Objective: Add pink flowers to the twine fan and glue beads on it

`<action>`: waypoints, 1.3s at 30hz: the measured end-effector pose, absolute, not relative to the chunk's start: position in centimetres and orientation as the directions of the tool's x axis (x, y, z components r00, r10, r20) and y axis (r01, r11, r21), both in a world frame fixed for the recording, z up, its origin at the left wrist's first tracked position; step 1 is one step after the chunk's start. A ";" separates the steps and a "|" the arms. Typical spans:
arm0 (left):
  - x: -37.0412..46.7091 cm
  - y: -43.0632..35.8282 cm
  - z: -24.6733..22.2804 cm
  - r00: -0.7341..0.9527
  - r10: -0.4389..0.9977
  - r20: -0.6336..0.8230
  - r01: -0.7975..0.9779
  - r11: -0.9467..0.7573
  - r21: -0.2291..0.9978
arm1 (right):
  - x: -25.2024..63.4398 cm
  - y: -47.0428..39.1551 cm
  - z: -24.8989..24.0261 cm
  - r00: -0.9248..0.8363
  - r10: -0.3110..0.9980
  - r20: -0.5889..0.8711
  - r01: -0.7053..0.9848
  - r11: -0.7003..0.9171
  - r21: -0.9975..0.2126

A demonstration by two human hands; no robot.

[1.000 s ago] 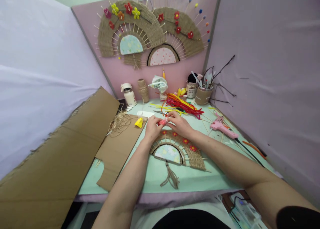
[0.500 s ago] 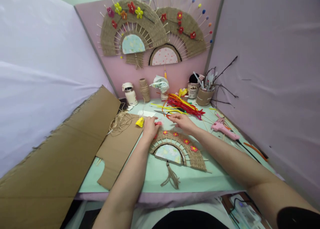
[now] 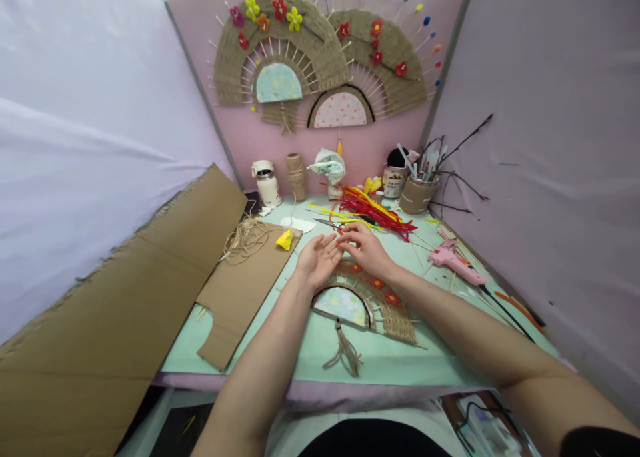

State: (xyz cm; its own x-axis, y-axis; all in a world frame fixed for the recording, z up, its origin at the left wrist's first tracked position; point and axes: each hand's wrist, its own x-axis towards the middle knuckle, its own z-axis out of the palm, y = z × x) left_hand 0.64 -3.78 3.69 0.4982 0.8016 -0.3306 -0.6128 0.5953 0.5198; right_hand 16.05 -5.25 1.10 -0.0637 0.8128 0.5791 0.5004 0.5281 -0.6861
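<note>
My left hand (image 3: 320,260) is turned palm up with its fingers spread, above the upper left part of a woven twine fan (image 3: 400,317). Beside it, my right hand (image 3: 367,249) has its fingers bent together near the left fingertips; something small and red shows at them, too small to name. Red flowers with yellow centres (image 3: 393,298) sit on the fan's woven band, and a twine tassel (image 3: 344,350) hangs below its pale floral centre (image 3: 343,305). Scissors (image 3: 327,223) lie just behind my hands. My left hand covers the fan's upper left part.
Cardboard sheets (image 3: 245,277) lie at the left, with loose twine (image 3: 247,240) and a yellow piece (image 3: 285,240). Red and yellow pipe cleaners (image 3: 377,212) lie behind. A pink glue gun (image 3: 457,265) is at the right. Branches (image 3: 465,134) stick out from a pen holder (image 3: 419,194).
My left hand has turned palm up and no longer reaches down to the red piece beside it. Both hands have come closer together. The view has shifted slightly.
</note>
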 end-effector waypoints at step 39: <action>0.3 -3.5 2.3 0.332 0.938 -0.104 -0.625 0.301 0.720 | 15.8 -6.0 1.9 0.015 0.741 0.671 0.432 0.601 -0.673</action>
